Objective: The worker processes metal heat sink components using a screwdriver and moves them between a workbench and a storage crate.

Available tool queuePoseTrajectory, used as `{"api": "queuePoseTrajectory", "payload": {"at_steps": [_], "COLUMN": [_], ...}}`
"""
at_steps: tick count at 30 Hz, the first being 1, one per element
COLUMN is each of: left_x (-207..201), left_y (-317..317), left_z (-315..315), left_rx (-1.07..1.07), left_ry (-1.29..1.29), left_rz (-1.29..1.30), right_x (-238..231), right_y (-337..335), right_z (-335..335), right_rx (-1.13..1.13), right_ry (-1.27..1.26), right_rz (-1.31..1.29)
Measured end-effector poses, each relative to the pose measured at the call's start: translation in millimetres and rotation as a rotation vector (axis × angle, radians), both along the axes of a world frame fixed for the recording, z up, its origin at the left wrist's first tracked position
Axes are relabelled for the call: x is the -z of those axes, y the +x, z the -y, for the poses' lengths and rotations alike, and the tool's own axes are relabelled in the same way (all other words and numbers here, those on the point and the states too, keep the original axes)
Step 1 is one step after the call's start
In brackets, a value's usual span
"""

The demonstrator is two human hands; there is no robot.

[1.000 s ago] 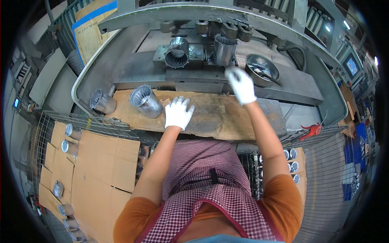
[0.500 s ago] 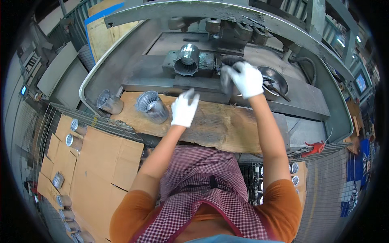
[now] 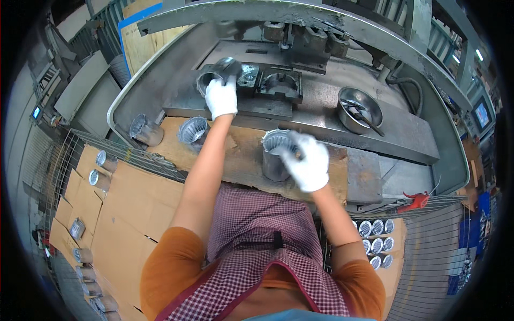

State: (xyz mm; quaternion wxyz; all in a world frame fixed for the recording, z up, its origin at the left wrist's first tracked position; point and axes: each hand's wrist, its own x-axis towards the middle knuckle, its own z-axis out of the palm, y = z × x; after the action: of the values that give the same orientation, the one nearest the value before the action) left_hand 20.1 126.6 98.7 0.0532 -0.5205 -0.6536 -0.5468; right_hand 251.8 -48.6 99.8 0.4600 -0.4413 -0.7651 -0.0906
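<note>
My left hand (image 3: 221, 99), in a white glove, grips a finned metal cup (image 3: 215, 78), blurred and tilted beside the left block of the clamping fixture (image 3: 248, 75). A second finned metal cup (image 3: 275, 161) stands on the wooden board (image 3: 242, 160) in front of me, its ribbed mouth upward. Close by its right side is my gloved right hand (image 3: 308, 165), with fingers spread and slightly blurred. The fixture's round seat (image 3: 279, 84) shows no cup in it.
Two more finned cups (image 3: 193, 131) (image 3: 145, 131) stand to the left. A metal bowl (image 3: 360, 110) with tools sits on the machine bed at right. Above hang machine heads (image 3: 309, 48). Several cups lie on cardboard (image 3: 134, 214) at left; a red-handled tool (image 3: 413, 201) rests at right.
My left hand has gone up to the fixture and moved its cup leftward. My right hand has come down from the fixture to the board, where another cup now stands.
</note>
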Motion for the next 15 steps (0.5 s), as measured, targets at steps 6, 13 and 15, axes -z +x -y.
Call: {"api": "queuePoseTrajectory", "payload": {"at_steps": [6,13,15], "left_x": [-41.9,-37.0,-42.3], "left_y": [48.1,78.2,73.0], "left_z": [48.1,8.3,11.0], "left_rx": [0.175,0.340,0.343], "left_ry": [0.204,0.280,0.216], "left_rz": [-0.673,-0.730,-0.745], "right_x": [-14.8,-17.7,-7.8], "right_y": [2.8,-11.4,-11.9], "right_z": [-87.6,-134.1,-149.4], "right_rx": [0.251,0.306,0.392], "right_ry": [-0.380,-0.512,-0.408], "right_rz": [0.008,0.086,0.077]}}
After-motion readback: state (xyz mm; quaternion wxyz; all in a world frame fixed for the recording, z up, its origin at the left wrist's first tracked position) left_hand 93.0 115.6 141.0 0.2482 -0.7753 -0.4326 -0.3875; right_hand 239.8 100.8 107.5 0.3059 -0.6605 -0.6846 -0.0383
